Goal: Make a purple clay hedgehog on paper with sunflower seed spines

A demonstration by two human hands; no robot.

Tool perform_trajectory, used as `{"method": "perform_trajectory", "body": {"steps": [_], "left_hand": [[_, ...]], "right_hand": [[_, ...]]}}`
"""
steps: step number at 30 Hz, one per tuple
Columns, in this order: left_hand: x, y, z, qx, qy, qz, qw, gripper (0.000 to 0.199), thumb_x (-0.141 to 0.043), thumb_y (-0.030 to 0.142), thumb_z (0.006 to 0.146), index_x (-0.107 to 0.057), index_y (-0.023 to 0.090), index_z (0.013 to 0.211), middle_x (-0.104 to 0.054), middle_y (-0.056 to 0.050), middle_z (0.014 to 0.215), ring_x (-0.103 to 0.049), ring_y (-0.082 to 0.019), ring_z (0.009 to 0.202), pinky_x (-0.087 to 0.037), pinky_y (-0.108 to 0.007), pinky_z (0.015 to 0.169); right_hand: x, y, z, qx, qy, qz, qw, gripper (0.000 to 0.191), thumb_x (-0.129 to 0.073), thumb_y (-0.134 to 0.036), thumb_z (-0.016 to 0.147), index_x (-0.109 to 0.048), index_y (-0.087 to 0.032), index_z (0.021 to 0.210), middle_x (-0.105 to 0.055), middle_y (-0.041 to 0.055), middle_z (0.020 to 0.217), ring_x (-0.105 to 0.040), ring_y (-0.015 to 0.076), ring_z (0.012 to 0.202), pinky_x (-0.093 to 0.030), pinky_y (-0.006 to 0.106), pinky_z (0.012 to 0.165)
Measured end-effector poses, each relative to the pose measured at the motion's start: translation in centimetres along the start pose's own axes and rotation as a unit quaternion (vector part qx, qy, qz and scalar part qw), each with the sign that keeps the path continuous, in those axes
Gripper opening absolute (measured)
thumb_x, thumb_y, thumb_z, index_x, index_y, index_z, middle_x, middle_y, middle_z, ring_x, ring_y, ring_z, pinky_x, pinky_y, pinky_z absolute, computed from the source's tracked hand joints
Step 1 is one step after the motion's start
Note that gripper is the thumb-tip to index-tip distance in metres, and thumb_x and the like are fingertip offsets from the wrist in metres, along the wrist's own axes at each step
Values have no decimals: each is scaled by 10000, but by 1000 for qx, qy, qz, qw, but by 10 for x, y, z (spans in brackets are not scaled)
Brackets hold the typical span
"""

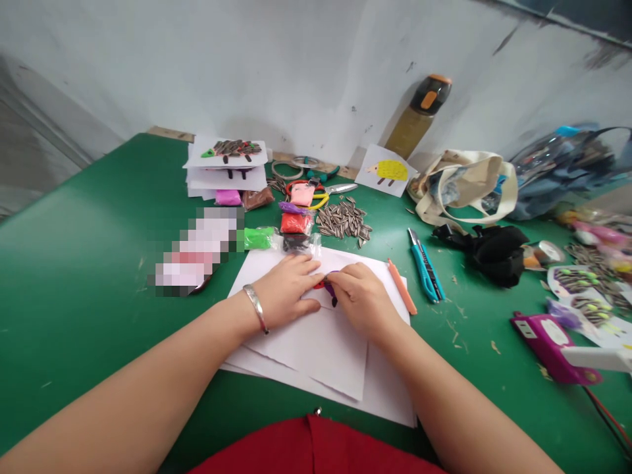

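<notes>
My left hand (289,289), with a silver bracelet at the wrist, lies on the white paper (330,349) with its fingers spread. Its fingertips are beside a small red and purple clay shape (334,296). Over the right side of that shape is my right hand (359,296), its fingers pinched together and touching the purple part. Whether anything is between those fingertips is hidden. Packets of green clay (259,238), black clay (296,244) and red clay (296,222) lie just beyond the paper, near a heap of striped seeds (344,220).
An orange marker (402,287) rests on the paper's right edge, beside a teal cutter (425,266). Scissors (340,188), a seed-covered picture (232,153) and a bottle (419,115) stand or lie farther back. Bags (464,187) and a purple device (553,345) are at right.
</notes>
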State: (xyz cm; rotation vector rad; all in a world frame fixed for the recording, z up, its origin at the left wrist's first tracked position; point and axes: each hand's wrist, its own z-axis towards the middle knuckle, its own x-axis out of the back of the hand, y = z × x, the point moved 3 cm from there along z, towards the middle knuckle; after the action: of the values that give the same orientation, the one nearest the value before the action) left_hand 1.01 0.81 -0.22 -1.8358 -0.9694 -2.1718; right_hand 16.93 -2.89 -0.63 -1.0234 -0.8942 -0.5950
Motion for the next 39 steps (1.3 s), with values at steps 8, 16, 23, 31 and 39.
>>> {"method": "perform_trajectory", "body": {"steps": [8, 16, 23, 31, 39], "left_hand": [[1, 0, -1, -6, 10, 0, 1000, 312, -613, 341, 874, -618, 166, 1132, -596, -109, 1140, -503, -274, 1083, -397, -425, 981], [2, 1, -1, -3, 2, 3, 1000, 320, -613, 347, 871, -610, 145, 1119, -596, -117, 1148, -492, -287, 1100, -389, -432, 988], [1, 0, -1, -10, 16, 1, 1000, 318, -595, 374, 885, -611, 159, 1118, -593, -118, 1141, -494, -285, 1087, -392, -441, 986], [0, 2, -1, -6, 11, 12, 1000, 322, -578, 340, 905, -618, 125, 1141, -599, -129, 1135, -499, -295, 1083, -411, -460, 987], [-4, 3, -6, -19, 52, 76, 996, 329, -539, 343, 939, -660, 152, 1178, -577, -144, 1311, -405, -384, 1292, -342, -580, 1072]], "right_hand": [[6, 7, -5, -42, 23, -23, 999, 139, -529, -161, 909, -658, -200, 878, -635, 59, 836, -556, 215, 827, -402, 331, 759], [4, 10, -4, -39, 16, -22, 999, 187, -525, -156, 919, -667, -190, 802, -626, 55, 793, -554, 201, 798, -407, 327, 747], [3, 9, -3, -45, 12, -18, 999, 193, -523, -156, 916, -670, -192, 796, -631, 52, 783, -560, 199, 792, -406, 322, 744], [6, 13, -3, -46, 48, -18, 998, 163, -532, -199, 913, -683, -199, 851, -648, 63, 827, -578, 210, 813, -420, 330, 744], [9, 11, -3, -42, 54, 17, 997, 191, -523, -177, 924, -711, -207, 915, -662, 70, 897, -597, 205, 859, -455, 333, 789]]}}
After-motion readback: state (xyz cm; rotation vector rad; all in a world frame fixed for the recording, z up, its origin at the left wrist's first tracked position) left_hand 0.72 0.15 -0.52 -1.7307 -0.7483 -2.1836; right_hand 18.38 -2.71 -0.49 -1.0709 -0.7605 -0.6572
